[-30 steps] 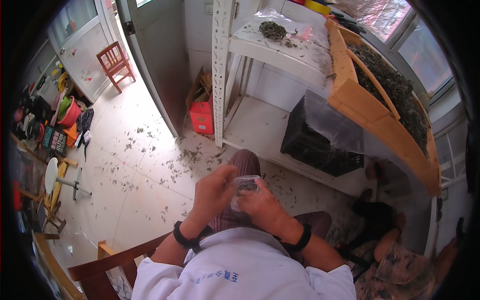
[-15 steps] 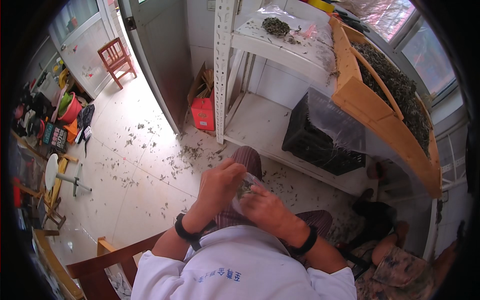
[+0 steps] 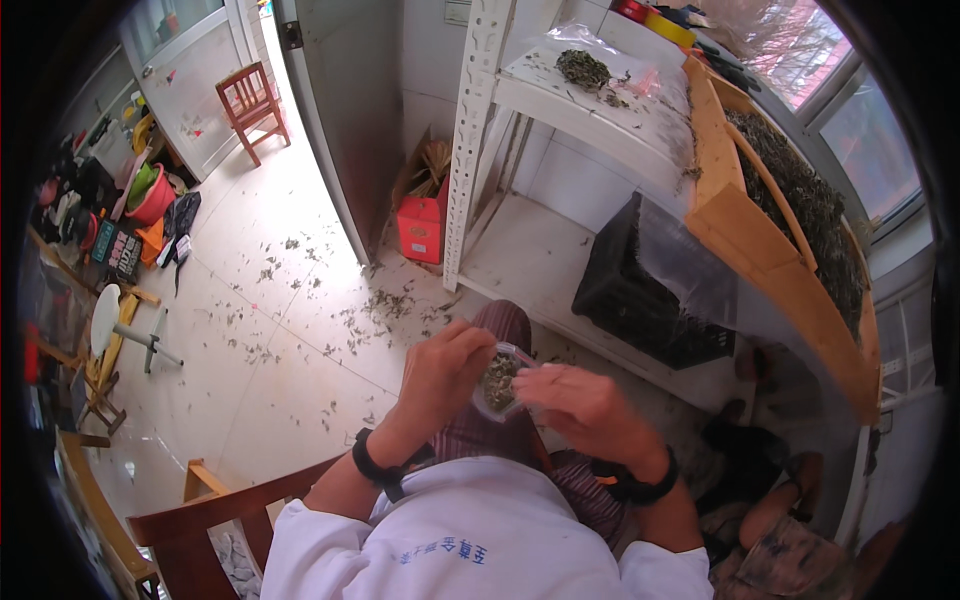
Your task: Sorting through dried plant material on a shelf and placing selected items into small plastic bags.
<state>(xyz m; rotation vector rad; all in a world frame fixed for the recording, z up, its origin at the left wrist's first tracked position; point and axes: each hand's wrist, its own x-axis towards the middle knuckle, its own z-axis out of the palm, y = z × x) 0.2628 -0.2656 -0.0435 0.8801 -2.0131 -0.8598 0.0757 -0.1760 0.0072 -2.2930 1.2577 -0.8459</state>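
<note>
A small clear plastic bag [image 3: 497, 385] with dried green-brown leaves inside hangs between my two hands, above my lap in striped trousers. My left hand [image 3: 447, 368] pinches the bag's upper left edge, thumb and fingers pressed together. At the bag's right edge, my right hand [image 3: 580, 402] has its fingers bent together against the plastic; its thumb is mostly hidden. On the white shelf [image 3: 620, 130] ahead lies a pile of similar leaves [image 3: 583, 69] on clear plastic sheeting. A wooden tray [image 3: 745, 225] at the right holds a mass of the dark dried leaves.
A black plastic crate [image 3: 640, 300] stands on the lower shelf, beside a red box [image 3: 420, 228]. Leaf bits lie scattered over the tiled floor [image 3: 260, 420]. A wooden chair [image 3: 252, 105] stands by the doorway. Another person's arm [image 3: 775, 505] shows at lower right.
My right hand has moved slightly right, away from my left, and the bag is spread wider, showing more of the leaves. The whole view has shifted a little.
</note>
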